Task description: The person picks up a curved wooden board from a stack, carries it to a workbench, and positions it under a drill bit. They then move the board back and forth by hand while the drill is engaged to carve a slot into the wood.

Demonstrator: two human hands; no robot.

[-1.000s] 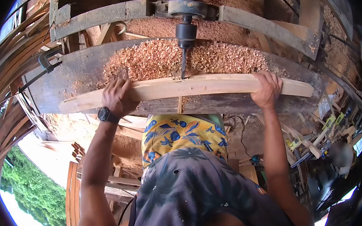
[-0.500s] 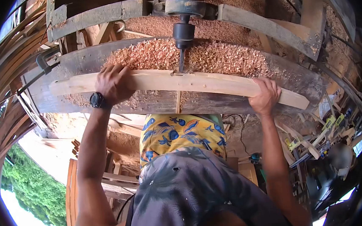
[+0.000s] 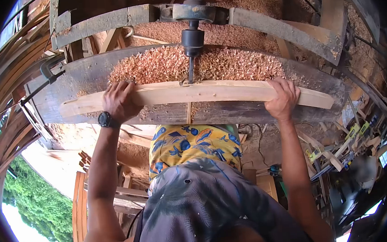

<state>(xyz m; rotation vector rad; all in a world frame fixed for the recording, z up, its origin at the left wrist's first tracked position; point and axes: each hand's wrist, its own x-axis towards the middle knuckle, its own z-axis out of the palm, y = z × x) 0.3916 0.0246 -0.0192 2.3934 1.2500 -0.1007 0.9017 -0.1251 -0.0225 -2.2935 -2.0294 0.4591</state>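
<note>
A long pale wooden piece (image 3: pixel 178 95) lies across the dark board (image 3: pixel 152 118). Near its left end, my left hand (image 3: pixel 121 102), with a black watch on the wrist, is closed over it. My right hand (image 3: pixel 282 98) grips the same piece towards its right end. Between the hands, the drill bit (image 3: pixel 191 70) under the black chuck (image 3: pixel 192 41) meets the far edge of the piece, where a small notch shows. The tip of the bit is hidden.
Wood shavings (image 3: pixel 152 65) are heaped behind the piece. A clamp (image 3: pixel 49 71) sits at the board's left end. A curved wooden beam (image 3: pixel 281 25) runs behind the drill. Stacked strips (image 3: pixel 8 108) stand at left, tools and scraps at right.
The left part of the wooden piece has swung towards my body and the right end slightly away. Chuck and bit appear lower and a little to the left. Both hands keep their hold.
</note>
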